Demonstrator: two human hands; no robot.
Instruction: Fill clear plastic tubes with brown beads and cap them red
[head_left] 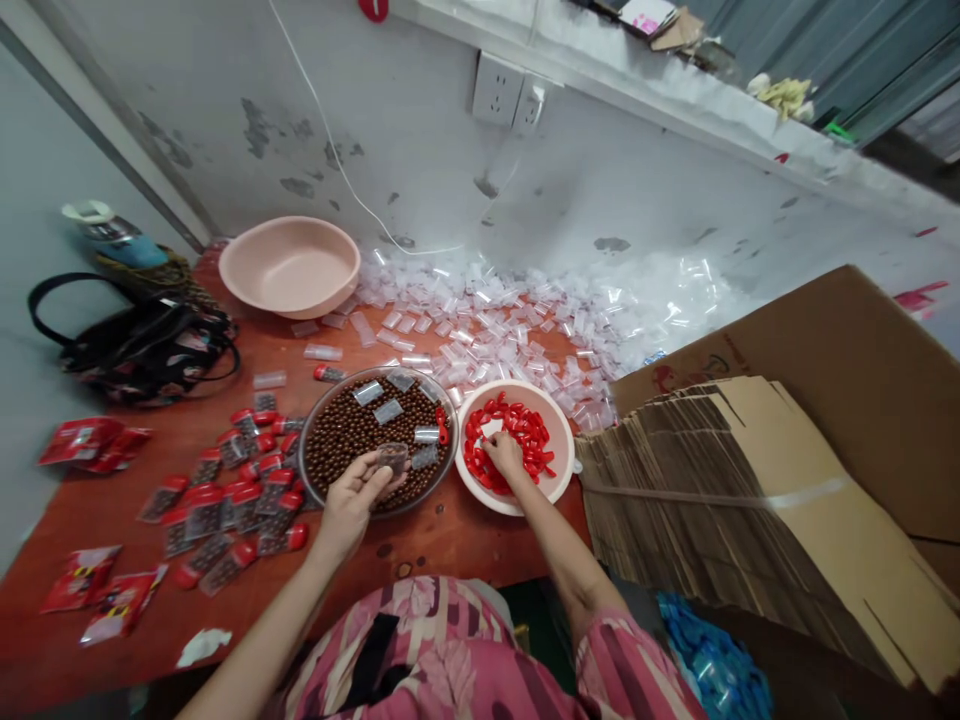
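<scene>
My left hand (355, 496) is closed round a clear plastic container (393, 458) with dark contents, held over the lower right of a round tray of brown balls (337, 425). Several clear containers and a red cap lie on the balls. My right hand (504, 452) reaches into a pale bowl (562, 480) of red caps (531, 430); its fingertips are bunched among the caps, and what they pinch is too small to make out. Filled containers with red caps (244, 505) lie in a pile left of the tray.
Many clear containers (487, 345) are heaped behind the bowls. A large pink basin (289, 265) and a black bag (150, 340) stand at the back left. Flattened cardboard (675, 510) is stacked on the right. Red packets (82, 580) lie at the left.
</scene>
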